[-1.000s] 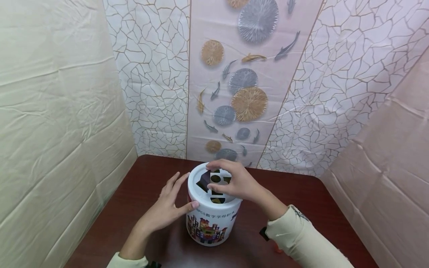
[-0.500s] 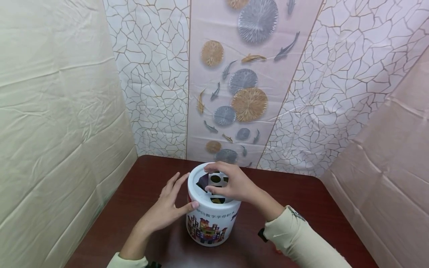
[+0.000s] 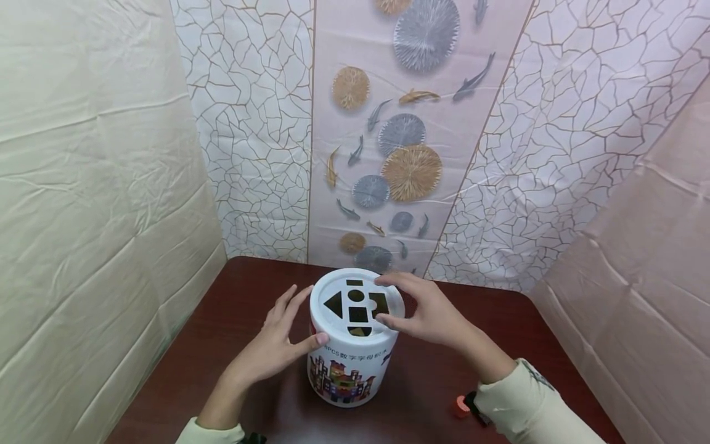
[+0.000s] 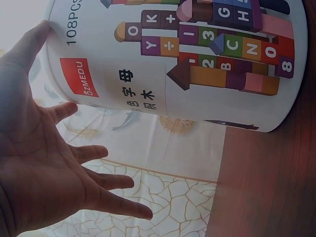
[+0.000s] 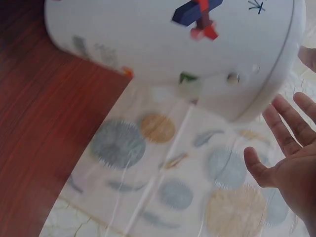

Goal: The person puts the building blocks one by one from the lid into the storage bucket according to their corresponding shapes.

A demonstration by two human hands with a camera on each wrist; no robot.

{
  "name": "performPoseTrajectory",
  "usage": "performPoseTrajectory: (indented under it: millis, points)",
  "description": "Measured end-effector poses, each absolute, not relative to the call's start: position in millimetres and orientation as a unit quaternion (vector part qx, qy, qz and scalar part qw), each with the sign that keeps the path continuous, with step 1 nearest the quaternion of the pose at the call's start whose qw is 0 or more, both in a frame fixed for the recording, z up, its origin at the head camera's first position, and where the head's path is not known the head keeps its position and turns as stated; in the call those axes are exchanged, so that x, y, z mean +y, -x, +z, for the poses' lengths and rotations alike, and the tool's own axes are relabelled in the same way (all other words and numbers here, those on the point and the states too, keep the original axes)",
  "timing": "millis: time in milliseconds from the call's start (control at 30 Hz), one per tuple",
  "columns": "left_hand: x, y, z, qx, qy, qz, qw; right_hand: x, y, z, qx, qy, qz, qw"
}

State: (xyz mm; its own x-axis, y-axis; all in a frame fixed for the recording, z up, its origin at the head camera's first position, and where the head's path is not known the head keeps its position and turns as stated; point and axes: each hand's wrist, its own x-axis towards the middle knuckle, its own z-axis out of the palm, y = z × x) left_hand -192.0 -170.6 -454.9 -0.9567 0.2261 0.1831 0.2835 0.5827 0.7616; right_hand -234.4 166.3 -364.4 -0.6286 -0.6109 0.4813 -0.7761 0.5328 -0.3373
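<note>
A white block bucket (image 3: 346, 370) printed with colourful blocks stands upright on the table. Its recessed lid (image 3: 335, 324) has several shaped cut-outs, among them a triangle, a circle and a square. My left hand (image 3: 277, 345) rests at the bucket's left side, thumb and a fingertip at the rim, the other fingers spread; in the left wrist view they are splayed beside the printed wall (image 4: 148, 98). Over the lid's right edge hovers my right hand (image 3: 427, 308), fingers loosely bent and apart, with nothing between them. The right wrist view has its fingers near the rim.
On the dark red table (image 3: 261, 277), a small orange-red round piece (image 3: 461, 407) lies by the right sleeve (image 3: 527, 401). Patterned cloth (image 3: 255, 154) hangs behind the table, with plain cloth on both sides.
The dark purple block at the triangular cut-out has gone from sight, and that cut-out now shows fully. My right hand has moved right, off the lid's middle. My left hand stays put.
</note>
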Motion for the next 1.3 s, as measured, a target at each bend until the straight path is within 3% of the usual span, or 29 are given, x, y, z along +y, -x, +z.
performPoseTrajectory:
  millis: [633,1100,1300]
  points:
    - [-171.2,191.2,-459.1,-0.888,0.144,-0.436,0.030,272.2,198.0,-415.2,-0.889,-0.308,0.245,0.235]
    - [-170.0,192.6,-456.5,-0.886,0.145,-0.440,0.027,329.3,166.1,-502.6,-0.908,-0.262,0.236,0.228]
    - [-170.0,192.1,-455.5,-0.886,0.146,-0.439,0.029,335.7,159.7,-524.8,-0.921,-0.257,0.243,0.162]
